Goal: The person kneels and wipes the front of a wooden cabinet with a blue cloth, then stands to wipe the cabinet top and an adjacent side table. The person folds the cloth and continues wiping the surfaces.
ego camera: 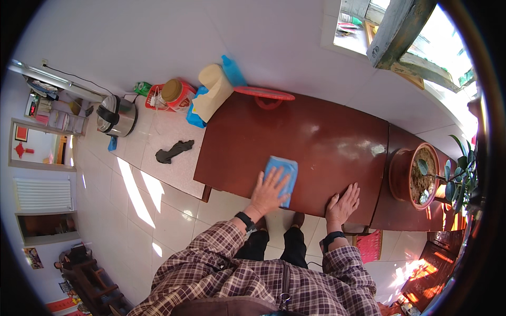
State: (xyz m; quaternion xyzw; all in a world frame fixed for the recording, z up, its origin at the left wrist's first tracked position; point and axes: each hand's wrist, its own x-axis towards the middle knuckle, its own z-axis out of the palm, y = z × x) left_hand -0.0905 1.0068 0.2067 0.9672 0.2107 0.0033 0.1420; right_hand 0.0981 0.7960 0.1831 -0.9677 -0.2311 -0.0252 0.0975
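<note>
My left hand (269, 193) rests palm down on a folded blue cloth (291, 173), fingers spread, holding it against the reddish-brown wooden tabletop (237, 146). The cloth lies near the table's front edge, and part of it is hidden under the hand. To the right, my right hand (343, 205) lies flat on the same tabletop by the front edge, with nothing in it. Both wrists wear dark bands.
A potted plant (425, 177) stands on the right table section. Behind are a red disc-like object (265, 94) on a stand, a paper roll (213, 91) and a blue bottle (234, 72). Leftward: a red-labelled jar (180, 96), a dark cloth (174, 152) and an electric cooker (118, 116).
</note>
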